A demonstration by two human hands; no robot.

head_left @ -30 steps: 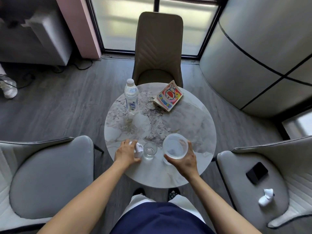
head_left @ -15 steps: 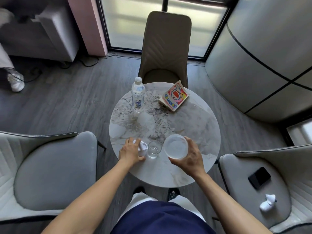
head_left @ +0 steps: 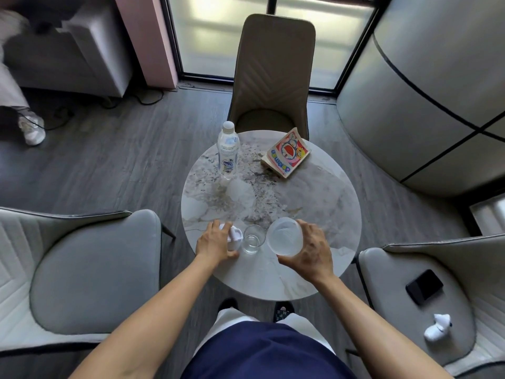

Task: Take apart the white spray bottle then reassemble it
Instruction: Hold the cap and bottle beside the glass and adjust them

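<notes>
We take the small drinking glass (head_left: 253, 239) near the front edge of the round marble surface (head_left: 314, 209) as our landmark. Just left of the glass, our left hand (head_left: 216, 243) is closed over the white spray head (head_left: 235, 237), pressing it down toward the surface, with only its white top showing past the fingers. Just right of the glass, our right hand (head_left: 311, 250) grips the white spray bottle body (head_left: 284, 240) from its far side; we look straight at one round end of it, and we cannot tell whether that is the open mouth or the base. So the bottle is in two parts, one in each hand, on either side of the glass.

We judge the step to be bringing the two parts together again, or setting them down apart; which, we cannot tell. To do it well, we should lift the head clear of the glass, keep any dip tube straight, start the thread squarely on the neck and turn the head while the right hand holds the body firm.

The glass, which seems to hold a little water, stands directly between the parts and could be knocked. Far behind it to the left stands a clear water bottle (head_left: 228, 153), and far behind to the right lies a comic book (head_left: 286, 153); neither is in the way. On the chair seat well to the right lie a black phone (head_left: 424, 287) and a small white object (head_left: 437, 330).
</notes>
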